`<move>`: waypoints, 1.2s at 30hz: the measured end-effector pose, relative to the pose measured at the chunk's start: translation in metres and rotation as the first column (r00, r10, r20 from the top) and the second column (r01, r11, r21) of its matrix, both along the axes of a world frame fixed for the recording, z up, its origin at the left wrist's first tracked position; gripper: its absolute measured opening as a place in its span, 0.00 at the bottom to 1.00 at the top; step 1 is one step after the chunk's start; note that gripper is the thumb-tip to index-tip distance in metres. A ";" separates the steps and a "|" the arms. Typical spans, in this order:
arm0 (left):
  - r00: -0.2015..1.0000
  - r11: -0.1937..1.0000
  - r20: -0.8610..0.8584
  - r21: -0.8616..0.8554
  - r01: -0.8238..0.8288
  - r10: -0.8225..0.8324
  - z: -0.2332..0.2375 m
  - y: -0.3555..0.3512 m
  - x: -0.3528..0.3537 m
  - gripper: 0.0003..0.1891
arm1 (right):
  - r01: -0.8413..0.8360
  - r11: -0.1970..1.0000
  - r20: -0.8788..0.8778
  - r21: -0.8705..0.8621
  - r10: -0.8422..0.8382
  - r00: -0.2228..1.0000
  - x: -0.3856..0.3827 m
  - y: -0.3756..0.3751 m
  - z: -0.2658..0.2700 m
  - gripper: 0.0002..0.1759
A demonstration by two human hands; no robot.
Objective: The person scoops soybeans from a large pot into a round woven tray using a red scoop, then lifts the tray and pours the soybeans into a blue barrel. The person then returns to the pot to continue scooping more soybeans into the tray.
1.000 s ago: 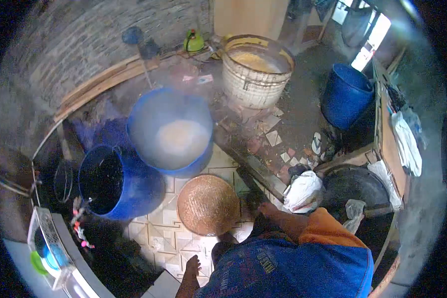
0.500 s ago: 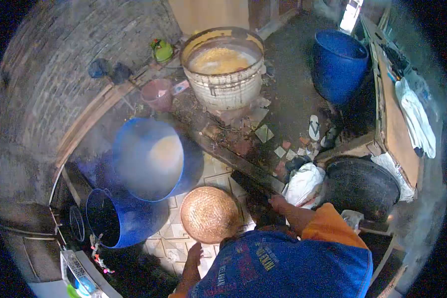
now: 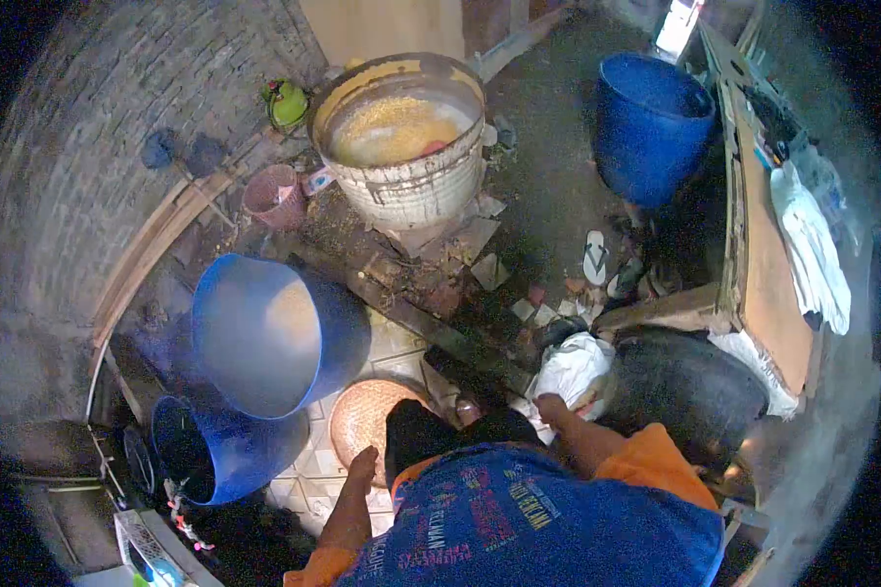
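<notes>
My left hand (image 3: 363, 467) hangs low at my side with its fingers loosely apart, and nothing shows in it. It overlaps the edge of a round woven bamboo basket (image 3: 354, 411) on the tiled floor; my knee covers part of that basket. My right hand (image 3: 555, 411) is held out in front of my right side, its fingers loose and no object visible in them. Close beyond it is a white plastic sack (image 3: 575, 370). Left of the basket, a large blue barrel (image 3: 341, 338) leans with its steaming mouth showing something yellowish inside.
A big whitish pot (image 3: 401, 191) with yellow contents stands ahead on broken tiles. A wooden beam (image 3: 431, 328) crosses the floor before it. Around are a second blue barrel (image 3: 255, 460), a blue drum (image 3: 651, 137), a black tub (image 3: 695, 391), a pink basket (image 3: 274, 201) and a sandal (image 3: 594, 257).
My body has leaned or stepped forward, and my knee now covers part of the woven basket. My left hand has moved up beside its edge. The view has shifted slightly.
</notes>
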State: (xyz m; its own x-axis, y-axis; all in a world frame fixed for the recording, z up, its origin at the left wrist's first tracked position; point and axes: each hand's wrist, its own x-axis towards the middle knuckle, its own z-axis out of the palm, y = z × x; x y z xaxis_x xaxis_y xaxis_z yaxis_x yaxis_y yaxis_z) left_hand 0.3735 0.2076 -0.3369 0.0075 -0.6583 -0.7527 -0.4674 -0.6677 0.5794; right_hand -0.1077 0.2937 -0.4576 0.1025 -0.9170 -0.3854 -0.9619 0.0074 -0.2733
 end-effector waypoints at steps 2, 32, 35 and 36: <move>0.999 0.998 0.023 0.052 -0.030 0.029 -0.006 -0.010 0.000 0.29 | 0.338 0.881 0.297 0.331 -0.438 0.849 -0.001 0.002 -0.002 0.14; 0.924 0.948 -0.214 0.049 -0.315 0.318 0.133 -0.393 -0.137 0.16 | 0.425 0.880 0.559 -0.213 -0.247 0.792 -0.023 -0.603 0.398 0.16; 0.872 0.934 -0.342 0.054 -0.352 0.349 0.007 -0.343 -0.082 0.18 | 0.247 0.811 0.343 -0.530 -0.062 0.937 -0.035 -0.647 0.398 0.17; 0.702 0.860 -0.503 0.211 -0.465 0.504 -0.033 -0.326 -0.057 0.21 | 0.226 0.878 0.227 -0.423 -0.139 0.964 -0.044 -0.668 0.396 0.18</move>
State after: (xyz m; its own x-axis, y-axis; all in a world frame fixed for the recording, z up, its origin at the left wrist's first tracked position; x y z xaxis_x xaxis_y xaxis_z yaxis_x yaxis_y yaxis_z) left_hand 0.3161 -0.1185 -0.3696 -0.0941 -0.6267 -0.7736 0.2949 -0.7597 0.5796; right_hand -0.1521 -0.3747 -0.0614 -0.0547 -0.9958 0.0728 -0.8872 0.0150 -0.4611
